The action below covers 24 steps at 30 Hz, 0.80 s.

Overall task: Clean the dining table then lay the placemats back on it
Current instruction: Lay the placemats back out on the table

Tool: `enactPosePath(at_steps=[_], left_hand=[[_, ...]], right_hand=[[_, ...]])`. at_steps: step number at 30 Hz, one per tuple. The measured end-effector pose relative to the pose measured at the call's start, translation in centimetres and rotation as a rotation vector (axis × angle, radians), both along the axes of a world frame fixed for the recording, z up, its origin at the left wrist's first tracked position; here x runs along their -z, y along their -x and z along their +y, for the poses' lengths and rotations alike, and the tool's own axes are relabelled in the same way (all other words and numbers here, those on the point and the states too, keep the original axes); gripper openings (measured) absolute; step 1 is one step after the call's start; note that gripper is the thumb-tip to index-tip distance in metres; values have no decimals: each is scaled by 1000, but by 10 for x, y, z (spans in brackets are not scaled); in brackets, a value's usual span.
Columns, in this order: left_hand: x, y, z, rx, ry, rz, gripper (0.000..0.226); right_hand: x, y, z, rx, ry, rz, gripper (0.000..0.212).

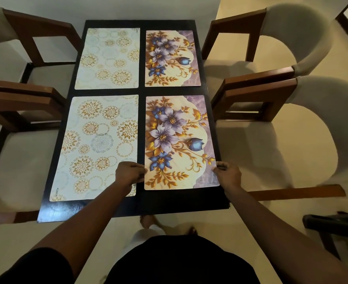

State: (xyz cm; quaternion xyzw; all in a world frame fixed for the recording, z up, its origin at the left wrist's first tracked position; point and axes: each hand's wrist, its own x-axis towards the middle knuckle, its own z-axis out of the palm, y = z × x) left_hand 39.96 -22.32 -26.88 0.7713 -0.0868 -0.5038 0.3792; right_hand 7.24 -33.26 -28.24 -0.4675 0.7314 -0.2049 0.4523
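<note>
Two wooden armchairs with pale seats stand along the left side, the far left chair [35,37] at ten o'clock and the near left chair [21,103] at eight o'clock, both pushed close to the dark dining surface [169,203].

Four placemats lie flat on the surface in two columns, with a dark strip showing between them. The far mandala placemat [109,58], pale with gold rings, sits at eleven o'clock. The near mandala placemat [95,144] sits at seven o'clock and reaches closer to the near edge than its neighbour.

The left grip [131,173] lies over the near mandala placemat's right edge. Its curled fingers pinch the left edge of the near floral placemat [179,140], which lies at five o'clock. The far floral placemat [172,58] lies at one o'clock with the same purple flowers and gold leaves.

The right grip [228,174] pinches the near floral placemat's right edge, close to the surface's right rim.

On the right side stand the far right chair [240,33] at two o'clock and the near right chair [261,99] at four o'clock, set a little apart from the surface.
</note>
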Motion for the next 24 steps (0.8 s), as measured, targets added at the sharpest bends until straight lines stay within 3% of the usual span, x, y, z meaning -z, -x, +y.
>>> enactPosePath(at_steps=[24], left_hand=[[3, -1, 2, 57, -30, -129, 11]], right_hand=[[-5, -5, 1, -44, 28, 63, 23]])
